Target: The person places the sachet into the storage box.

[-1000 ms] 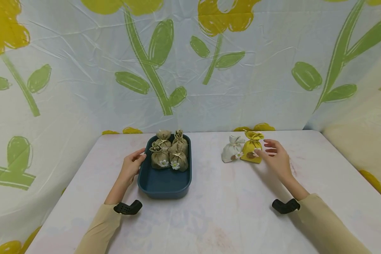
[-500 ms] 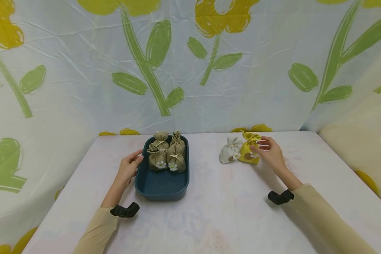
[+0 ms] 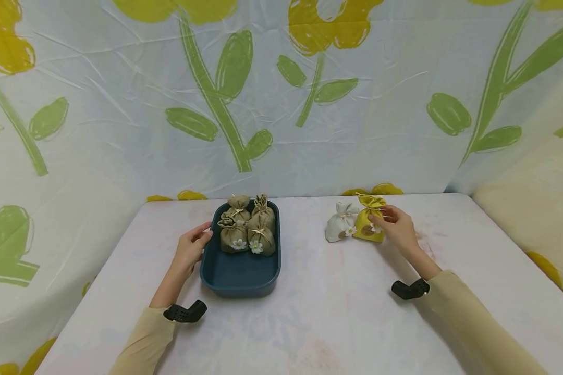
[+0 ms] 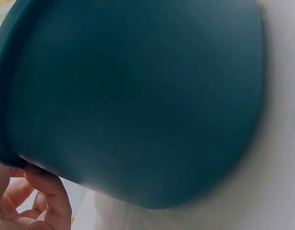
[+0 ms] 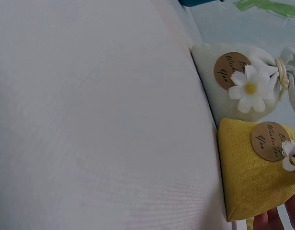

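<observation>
My left hand (image 3: pixel 187 251) holds the left rim of a dark blue tray (image 3: pixel 239 276). Seen from the left wrist, a fingertip rests against the tray's outer wall (image 4: pixel 138 96) just under the rim. On the right, my right hand (image 3: pixel 400 229) grips a yellow drawstring pouch (image 3: pixel 363 217) from its right side, thumb in front by the white flower, other fingers partly hidden behind. The pouch stands upright, its round brown label (image 5: pixel 268 141) showing in the right wrist view. Close beside it leans a white drawstring pouch (image 3: pixel 338 224) with its own flower and label.
Several brown drawstring pouches (image 3: pixel 261 234) fill the back half of the tray; its front half shows bare floor. A pale cloth-covered table (image 3: pixel 309 312) lies under everything. Behind it hangs a flower-printed cloth (image 3: pixel 384 130).
My right hand has moved left onto the yellow pouch and closed its fingers round it. The left hand stays at the tray. The head view has shifted slightly.
</observation>
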